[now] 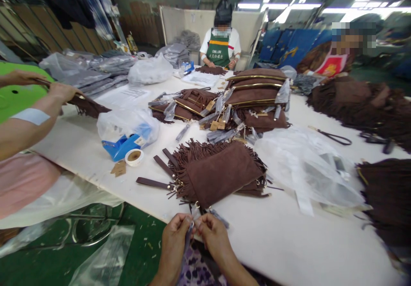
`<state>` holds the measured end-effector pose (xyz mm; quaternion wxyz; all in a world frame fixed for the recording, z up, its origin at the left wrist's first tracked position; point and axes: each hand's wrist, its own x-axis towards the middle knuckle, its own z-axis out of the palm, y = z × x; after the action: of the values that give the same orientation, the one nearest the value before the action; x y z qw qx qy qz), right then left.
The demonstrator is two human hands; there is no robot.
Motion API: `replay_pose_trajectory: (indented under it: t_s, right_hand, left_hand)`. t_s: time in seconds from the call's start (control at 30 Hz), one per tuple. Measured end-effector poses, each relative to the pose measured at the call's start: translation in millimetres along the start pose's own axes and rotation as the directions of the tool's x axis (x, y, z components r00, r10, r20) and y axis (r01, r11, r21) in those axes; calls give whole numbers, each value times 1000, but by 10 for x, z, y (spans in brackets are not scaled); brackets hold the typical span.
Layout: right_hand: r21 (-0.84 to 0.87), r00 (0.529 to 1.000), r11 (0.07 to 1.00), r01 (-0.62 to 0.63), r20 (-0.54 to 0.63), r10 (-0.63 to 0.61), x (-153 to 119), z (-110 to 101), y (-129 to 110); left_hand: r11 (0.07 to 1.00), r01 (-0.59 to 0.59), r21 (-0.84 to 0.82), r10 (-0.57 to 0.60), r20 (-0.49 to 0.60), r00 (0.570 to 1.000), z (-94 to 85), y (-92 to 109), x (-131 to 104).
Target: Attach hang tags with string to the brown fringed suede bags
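Observation:
At the near table edge my left hand (176, 237) is closed in a pinch on a plastic-wrapped strap (189, 239) that hangs down toward my lap. My right hand (214, 233) pinches right beside it, fingertips almost meeting the left ones; what it grips is too small to make out. Just beyond both hands lies a brown fringed suede bag (224, 172) on top of others, its flat side up. Metal rings at its near corner sit close to my fingertips. Brown wrist straps (152, 183) stick out from the stack's left side.
Behind is a pile of brown zippered bags (257, 89) with paper tags. A blue tape dispenser (123, 147) and tape roll (134, 157) lie left, plastic bags (308, 170) right. Co-workers stand at left, back and right. Fringed brown pieces (362, 102) cover the right side.

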<state>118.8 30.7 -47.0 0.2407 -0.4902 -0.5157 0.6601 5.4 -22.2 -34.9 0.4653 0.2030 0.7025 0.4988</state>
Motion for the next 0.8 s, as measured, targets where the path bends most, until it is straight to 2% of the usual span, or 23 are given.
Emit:
replay_pose_trajectory:
  t_s: [0.13, 0.27, 0.33, 0.43, 0.5, 0.63, 0.7, 0.8]
  right_hand:
    - [-116, 999, 993, 32, -16, -34, 45, -7, -43]
    - [28, 980, 983, -182, 88, 179, 138, 12, -85]
    - [75, 958, 964, -257, 150, 244, 175, 25, -124]
    - [69, 950, 962, -266, 187, 249, 198, 55, -183]
    - [66, 951, 964, -257, 195, 240, 181, 78, -190]
    - [64, 991, 990, -129, 32, 127, 74, 93, -107]
    - [86, 995, 992, -88, -29, 91, 10, 86, -68]
    - [223, 982, 956, -190, 64, 180, -55, 88, -86]
  left_hand:
    - [1000, -8, -11, 8, -20, 1000, 23, 25, -20]
    - [988, -62, 139, 69, -43, 997, -15, 59, -35]
    - [952, -156, 263, 170, -31, 985, -55, 68, -35]
    - [844, -361, 397, 383, 25, 923, -124, 62, -14]
    - [772, -453, 446, 475, 67, 877, -160, 54, 3]
    - [681, -537, 498, 557, 124, 821, -172, 56, 14]
    - [634, -563, 530, 593, 134, 794, -150, 55, 14]
    - [523, -607, 598, 658, 170, 734, -113, 27, 6]
